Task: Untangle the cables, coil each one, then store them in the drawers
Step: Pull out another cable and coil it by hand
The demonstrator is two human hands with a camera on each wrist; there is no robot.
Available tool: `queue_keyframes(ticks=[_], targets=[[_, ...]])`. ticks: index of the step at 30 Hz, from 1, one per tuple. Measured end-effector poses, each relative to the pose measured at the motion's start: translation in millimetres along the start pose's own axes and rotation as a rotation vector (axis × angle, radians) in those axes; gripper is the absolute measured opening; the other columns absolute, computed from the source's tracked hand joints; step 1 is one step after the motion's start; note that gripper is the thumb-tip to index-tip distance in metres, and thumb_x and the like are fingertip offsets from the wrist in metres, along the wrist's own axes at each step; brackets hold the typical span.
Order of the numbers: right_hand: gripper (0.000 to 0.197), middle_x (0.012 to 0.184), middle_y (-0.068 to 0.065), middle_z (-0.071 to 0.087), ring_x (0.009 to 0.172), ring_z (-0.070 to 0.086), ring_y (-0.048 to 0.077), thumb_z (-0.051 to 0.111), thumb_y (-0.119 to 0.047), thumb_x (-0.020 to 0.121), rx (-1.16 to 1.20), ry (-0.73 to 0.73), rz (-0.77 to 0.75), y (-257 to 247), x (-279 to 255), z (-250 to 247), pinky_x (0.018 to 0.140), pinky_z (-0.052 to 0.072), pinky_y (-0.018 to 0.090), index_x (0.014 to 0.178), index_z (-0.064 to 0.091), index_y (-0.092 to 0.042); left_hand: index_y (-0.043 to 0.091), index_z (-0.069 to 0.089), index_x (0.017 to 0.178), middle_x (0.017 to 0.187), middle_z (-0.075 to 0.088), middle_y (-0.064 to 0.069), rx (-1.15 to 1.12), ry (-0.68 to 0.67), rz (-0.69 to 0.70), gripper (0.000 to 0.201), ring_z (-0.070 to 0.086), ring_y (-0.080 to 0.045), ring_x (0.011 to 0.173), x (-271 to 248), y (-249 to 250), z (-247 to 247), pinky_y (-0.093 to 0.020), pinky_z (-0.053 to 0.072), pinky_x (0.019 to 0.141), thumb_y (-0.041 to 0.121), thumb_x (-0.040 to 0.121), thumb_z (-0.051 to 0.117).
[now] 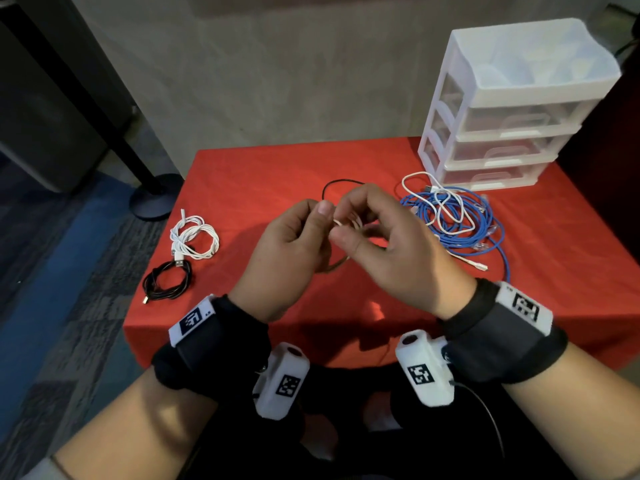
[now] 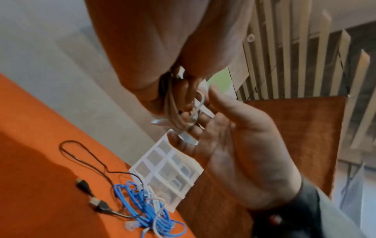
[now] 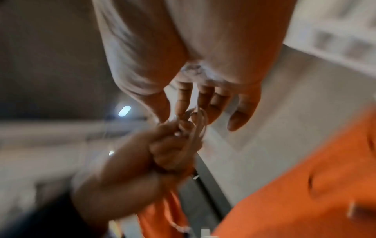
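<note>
Left hand [image 1: 294, 244] grips the white coil [image 1: 346, 225] so it stays round; right hand [image 1: 388, 237] pinches its loose end, probably to wrap it.

On the worktop [image 1: 242, 168], the drawer unit [image 1: 512, 105] stands back right, a cable tangle [image 1: 457, 216] just before it; two coiled cables [image 1: 194, 237] lie left, one before the other.
</note>
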State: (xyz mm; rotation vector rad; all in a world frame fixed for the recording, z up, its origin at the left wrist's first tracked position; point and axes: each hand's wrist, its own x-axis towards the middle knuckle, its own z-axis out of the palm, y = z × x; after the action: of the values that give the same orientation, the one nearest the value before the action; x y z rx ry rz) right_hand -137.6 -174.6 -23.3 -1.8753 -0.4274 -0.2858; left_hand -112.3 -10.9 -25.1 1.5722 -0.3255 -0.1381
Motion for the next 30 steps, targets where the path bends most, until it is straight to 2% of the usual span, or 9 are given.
queue_keyframes(ticks=[4,7,10,12,17,21,23,26,30], targets=[[0.019,0.103,0.000,0.057,0.098,0.059,0.022,0.078,-0.030,0.085,-0.384,0.179,-0.126,13,-3,4,0.090,0.048,0.039,0.094,0.071,-0.014,0.013,0.051,0.080,0.063,0.034,0.000,-0.138,0.080,-0.090,0.032,0.028,-0.011,0.049,2,3,5,-0.022,0.033,0.045,0.026,0.108,0.044],[0.013,0.095,0.000,0.059,0.086,0.061,0.018,0.074,-0.030,0.088,-0.255,0.158,0.037,14,-5,9,0.080,0.048,0.033,0.081,0.071,-0.019,0.015,0.054,0.077,0.054,0.037,0.006,-0.042,0.123,-0.060,0.034,0.031,-0.007,0.045,2,1,6,-0.024,0.042,0.048,0.025,0.108,0.044],[0.024,0.081,-0.002,0.062,0.068,0.058,0.007,0.068,-0.029,0.096,0.052,0.131,0.262,2,0,1,0.070,0.042,0.030,0.076,0.067,-0.017,0.017,0.058,0.081,0.055,0.045,0.009,0.412,0.145,0.119,0.032,0.039,-0.010,0.052,4,-11,-5,-0.031,0.038,0.053,0.034,0.106,0.048],[0.023,0.078,-0.004,0.066,0.071,0.056,0.007,0.067,-0.028,0.098,-0.007,0.093,0.232,2,5,-10,0.072,0.044,0.033,0.077,0.069,-0.017,0.012,0.056,0.081,0.058,0.045,0.006,0.510,0.140,0.124,0.035,0.039,-0.011,0.054,5,-17,-12,-0.034,0.036,0.053,0.036,0.105,0.049],[0.009,0.085,-0.005,0.059,0.085,0.055,0.016,0.070,-0.029,0.093,-0.487,0.057,-0.005,24,7,-22,0.081,0.045,0.036,0.091,0.077,-0.024,0.014,0.049,0.081,0.065,0.034,0.001,-0.020,-0.037,-0.237,0.033,0.023,-0.012,0.049,5,-14,-17,-0.026,0.020,0.047,0.035,0.107,0.046],[0.012,0.079,-0.001,0.071,0.074,0.066,0.010,0.067,-0.017,0.096,-0.226,0.171,0.136,30,2,-10,0.077,0.054,0.033,0.094,0.079,-0.014,0.013,0.050,0.081,0.067,0.036,0.002,-0.322,-0.178,-0.406,0.032,0.022,-0.006,0.043,-3,-1,-9,-0.023,0.016,0.046,0.030,0.107,0.042],[0.016,0.086,0.006,0.077,0.075,0.070,0.011,0.062,-0.008,0.099,0.072,0.193,0.275,27,-2,3,0.076,0.059,0.032,0.102,0.078,-0.008,0.013,0.050,0.081,0.068,0.036,0.001,-0.363,-0.135,-0.364,0.032,0.023,-0.006,0.044,-2,2,-4,-0.022,0.017,0.044,0.029,0.107,0.042],[0.020,0.098,0.019,0.076,0.087,0.069,0.023,0.060,-0.015,0.101,0.365,0.224,0.332,19,-9,14,0.082,0.060,0.039,0.108,0.074,-0.003,0.013,0.048,0.082,0.066,0.031,0.001,-0.298,-0.035,-0.255,0.031,0.016,-0.011,0.050,0,1,2,-0.023,0.018,0.045,0.027,0.108,0.042],[0.021,0.087,0.019,0.071,0.081,0.064,0.026,0.068,-0.004,0.093,0.531,0.208,0.388,9,-14,15,0.075,0.052,0.029,0.113,0.065,-0.001,0.014,0.049,0.083,0.062,0.030,0.004,-0.217,0.012,-0.179,0.030,0.018,-0.011,0.049,1,-1,2,-0.028,0.018,0.047,0.028,0.108,0.043]])
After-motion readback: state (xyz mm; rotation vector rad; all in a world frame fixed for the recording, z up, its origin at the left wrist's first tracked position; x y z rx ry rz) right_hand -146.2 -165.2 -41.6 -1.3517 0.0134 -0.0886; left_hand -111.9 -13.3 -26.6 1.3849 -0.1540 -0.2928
